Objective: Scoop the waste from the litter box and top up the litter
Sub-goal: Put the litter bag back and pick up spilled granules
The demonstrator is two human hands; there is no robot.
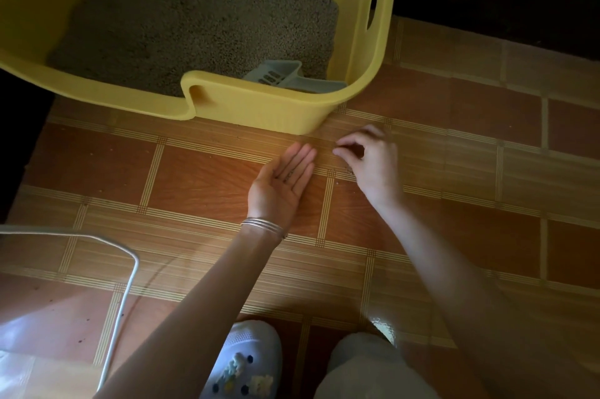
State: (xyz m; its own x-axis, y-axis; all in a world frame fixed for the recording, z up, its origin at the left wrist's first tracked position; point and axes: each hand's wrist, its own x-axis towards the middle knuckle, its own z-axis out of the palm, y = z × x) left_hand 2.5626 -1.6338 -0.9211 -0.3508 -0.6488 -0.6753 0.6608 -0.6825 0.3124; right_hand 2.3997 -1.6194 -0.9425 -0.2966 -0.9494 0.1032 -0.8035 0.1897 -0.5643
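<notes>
- The left hand (281,184) lies palm up on the floor (194,171), fingers straight and together. A few dark grains (289,175) rest at their base.
- Thin bangles (263,225) ring that wrist.
- The right hand (370,158) is just right of the left fingertips, its fingers curled and its thumb and forefinger tips drawn together. I cannot tell whether they pinch anything.
- Small specks (349,170) dot the floor below the right fingers.
- A white shoe (243,363) and a pale trouser knee (357,366) sit well behind both hands, nearest the camera.
- A thin white rim (123,285) curves far back and left of the left fingers.
- The box (259,103) is yellow and high-walled. Its near corner is just beyond both sets of fingertips, not touching them.
- Its front wall drops to a low entry left of the fingers, and the right wall has a slot handle.
- Grey-brown litter (181,25) covers the box bottom.
- A grey slotted scoop (282,75) lies in the box corner closest to the fingertips, behind the wall.
- The floor shows orange-brown squares between tan striped bands. It is lit around the hands and dim at the edges.
- A dark strip runs far beyond the right fingers.
</notes>
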